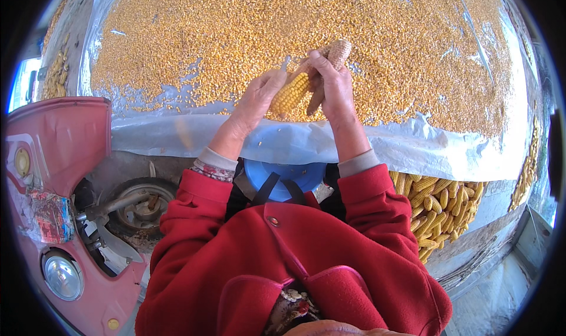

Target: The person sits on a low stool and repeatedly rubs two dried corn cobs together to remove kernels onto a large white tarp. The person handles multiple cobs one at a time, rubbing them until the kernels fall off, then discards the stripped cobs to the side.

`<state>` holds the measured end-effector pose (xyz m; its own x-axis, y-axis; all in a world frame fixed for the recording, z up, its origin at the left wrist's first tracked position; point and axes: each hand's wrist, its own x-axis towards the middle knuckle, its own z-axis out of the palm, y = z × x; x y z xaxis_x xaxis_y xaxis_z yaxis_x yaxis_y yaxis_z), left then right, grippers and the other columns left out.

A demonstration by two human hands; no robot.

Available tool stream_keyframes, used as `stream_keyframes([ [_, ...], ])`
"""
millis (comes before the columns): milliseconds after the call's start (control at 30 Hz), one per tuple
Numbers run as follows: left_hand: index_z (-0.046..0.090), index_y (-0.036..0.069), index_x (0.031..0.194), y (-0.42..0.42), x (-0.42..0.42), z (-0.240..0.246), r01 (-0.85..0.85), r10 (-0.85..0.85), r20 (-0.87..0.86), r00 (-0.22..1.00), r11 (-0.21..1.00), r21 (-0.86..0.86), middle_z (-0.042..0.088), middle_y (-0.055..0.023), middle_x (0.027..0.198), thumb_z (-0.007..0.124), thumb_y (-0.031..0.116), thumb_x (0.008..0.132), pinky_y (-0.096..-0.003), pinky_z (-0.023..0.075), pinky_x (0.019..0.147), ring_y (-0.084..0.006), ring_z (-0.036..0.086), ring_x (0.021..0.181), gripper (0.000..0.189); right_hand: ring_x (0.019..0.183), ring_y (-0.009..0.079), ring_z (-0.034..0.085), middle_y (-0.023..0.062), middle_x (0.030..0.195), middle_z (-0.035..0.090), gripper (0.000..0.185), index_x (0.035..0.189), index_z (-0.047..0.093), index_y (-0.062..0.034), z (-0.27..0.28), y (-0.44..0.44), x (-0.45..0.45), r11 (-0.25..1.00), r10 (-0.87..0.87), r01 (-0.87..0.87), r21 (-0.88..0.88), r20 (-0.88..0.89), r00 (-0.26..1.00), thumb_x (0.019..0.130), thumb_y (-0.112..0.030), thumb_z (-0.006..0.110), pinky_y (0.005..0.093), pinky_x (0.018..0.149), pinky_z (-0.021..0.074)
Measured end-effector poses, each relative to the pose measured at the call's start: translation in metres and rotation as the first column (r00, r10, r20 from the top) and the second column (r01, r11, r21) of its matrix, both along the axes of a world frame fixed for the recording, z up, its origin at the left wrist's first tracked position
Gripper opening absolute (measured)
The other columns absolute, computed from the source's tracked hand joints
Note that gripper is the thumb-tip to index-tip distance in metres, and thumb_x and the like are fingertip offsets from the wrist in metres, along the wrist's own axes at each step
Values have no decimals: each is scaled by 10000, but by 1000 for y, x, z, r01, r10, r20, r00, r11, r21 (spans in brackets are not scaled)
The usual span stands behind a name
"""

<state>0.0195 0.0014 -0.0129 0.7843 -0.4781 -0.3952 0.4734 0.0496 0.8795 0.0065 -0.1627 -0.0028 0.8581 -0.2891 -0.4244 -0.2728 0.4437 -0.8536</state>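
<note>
Between my two hands is an ear of yellow corn with its kernels on, held tilted over the near edge of the plastic sheet. My left hand is closed around its left side. A bare corncob is in my right hand, its tip pointing up and away; its lower part is hidden among the fingers, close to the yellow ear. Something thin and pale stands up by my left fingertips, too small to name. Loose corn kernels lie spread over the sheet beyond both hands.
The pale plastic sheet hangs over a blue basin in front of my body. Unshelled corn ears are heaped at the right. At the left stands a red vehicle with a headlamp and a wheel. More ears lie along the far left.
</note>
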Motion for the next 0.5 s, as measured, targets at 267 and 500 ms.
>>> stream_keyframes([
  [267,550,77,952,0,0,6,31,-34,-76,996,999,-41,513,17,708,473,380,972,-202,328,378,-47,453,520,313,582,110,482,12,688,532,302,983,644,-4,-3,-5,-1,998,1,0,55,-5,1000,857,-279,651,261,513,388],
  [500,564,73,991,-4,-3,7,-30,25,-136,990,999,-35,543,6,739,486,325,965,-199,329,371,-46,477,521,266,581,103,485,30,734,589,303,1000,643,-9,-7,-7,3,1000,-2,2,-3,26,1000,842,-266,665,241,516,381],
])
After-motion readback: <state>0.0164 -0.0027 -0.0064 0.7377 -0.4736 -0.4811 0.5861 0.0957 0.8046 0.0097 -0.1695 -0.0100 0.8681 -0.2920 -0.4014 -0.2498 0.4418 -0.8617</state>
